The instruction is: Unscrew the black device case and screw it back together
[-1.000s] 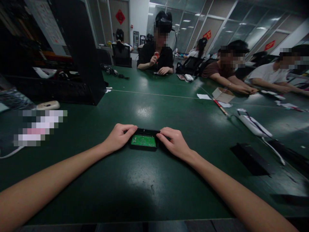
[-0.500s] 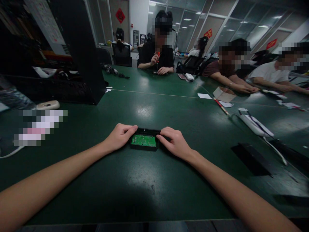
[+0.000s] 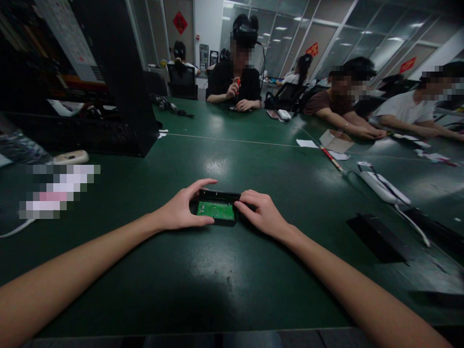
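Note:
A shallow black case (image 3: 225, 223) rests on the green table (image 3: 217, 270) with a green circuit board (image 3: 216, 210) inside it. My left hand (image 3: 183, 208) is around the case's left end, thumb along the near edge and index finger stretched above the far edge; the fingers are wide apart. At the right end, my right hand (image 3: 261, 210) pinches the case's far right corner between thumb and curled fingers.
A black frame (image 3: 123, 96) stands at the left. To the right are a white power strip (image 3: 384, 186), a black panel (image 3: 379, 237), a small cardboard box (image 3: 336, 141) and a red stick (image 3: 330, 159). Several people sit across the table.
My left hand has spread its fingers from a pinch at the case's far left corner, and its thumb now lies at the near edge. My right hand has barely moved.

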`<act>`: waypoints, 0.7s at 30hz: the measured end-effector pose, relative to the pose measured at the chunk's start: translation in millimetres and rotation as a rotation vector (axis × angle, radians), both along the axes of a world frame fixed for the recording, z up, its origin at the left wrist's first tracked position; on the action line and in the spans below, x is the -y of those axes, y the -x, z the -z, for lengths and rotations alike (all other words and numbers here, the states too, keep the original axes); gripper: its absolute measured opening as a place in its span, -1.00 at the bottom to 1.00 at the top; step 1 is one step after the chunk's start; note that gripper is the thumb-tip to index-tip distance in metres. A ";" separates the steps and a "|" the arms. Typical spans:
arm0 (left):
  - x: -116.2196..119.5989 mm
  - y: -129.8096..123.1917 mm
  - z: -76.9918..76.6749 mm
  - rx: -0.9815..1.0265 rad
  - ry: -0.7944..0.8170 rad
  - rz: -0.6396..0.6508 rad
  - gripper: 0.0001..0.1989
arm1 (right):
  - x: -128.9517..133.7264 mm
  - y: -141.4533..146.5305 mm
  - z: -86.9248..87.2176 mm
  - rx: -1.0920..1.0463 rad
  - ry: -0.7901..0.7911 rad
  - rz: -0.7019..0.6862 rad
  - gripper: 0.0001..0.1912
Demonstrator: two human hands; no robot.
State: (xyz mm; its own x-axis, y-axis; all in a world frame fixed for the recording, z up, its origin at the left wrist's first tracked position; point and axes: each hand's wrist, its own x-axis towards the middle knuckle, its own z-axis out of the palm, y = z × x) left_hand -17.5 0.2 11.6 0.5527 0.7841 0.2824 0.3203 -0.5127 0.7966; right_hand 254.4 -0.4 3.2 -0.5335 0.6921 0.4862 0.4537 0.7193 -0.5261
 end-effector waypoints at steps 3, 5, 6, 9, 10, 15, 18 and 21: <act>2.1 -0.6 1.2 0.011 -0.036 0.001 -0.06 | -0.2 0.1 0.5 -0.004 0.009 0.001 -0.71; 2.4 -0.4 2.3 0.016 -0.050 0.014 -0.05 | -0.1 0.3 0.4 -0.007 0.018 -0.002 -0.71; 2.3 -0.1 2.7 0.014 -0.058 0.021 -0.06 | -0.1 0.4 0.2 -0.009 0.022 -0.003 -0.70; 1.3 0.6 2.4 -0.019 -0.105 0.054 -0.22 | 0.2 0.8 -0.7 -0.015 0.032 -0.010 -0.69; 1.0 0.7 1.8 -0.034 -0.122 0.062 -0.28 | 0.2 0.8 -1.0 -0.014 0.034 -0.012 -0.69; 0.6 0.0 -1.6 -0.050 -0.144 0.046 -0.36 | -0.5 0.5 0.1 -0.011 0.014 0.019 -0.73; 0.9 -0.2 -1.8 -0.054 -0.138 0.042 -0.35 | -0.6 0.5 1.5 -0.040 0.002 0.044 -0.75; 1.1 0.1 -1.2 -0.057 -0.130 0.039 -0.35 | 0.0 0.8 1.2 -0.056 -0.010 0.053 -0.73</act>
State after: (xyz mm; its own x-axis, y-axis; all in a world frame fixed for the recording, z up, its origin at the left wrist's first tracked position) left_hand -17.5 -1.0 12.8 0.6000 0.7208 0.3470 0.3414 -0.6230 0.7037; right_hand 253.6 -0.5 2.0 -0.4676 0.7138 0.5214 0.4614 0.7002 -0.5448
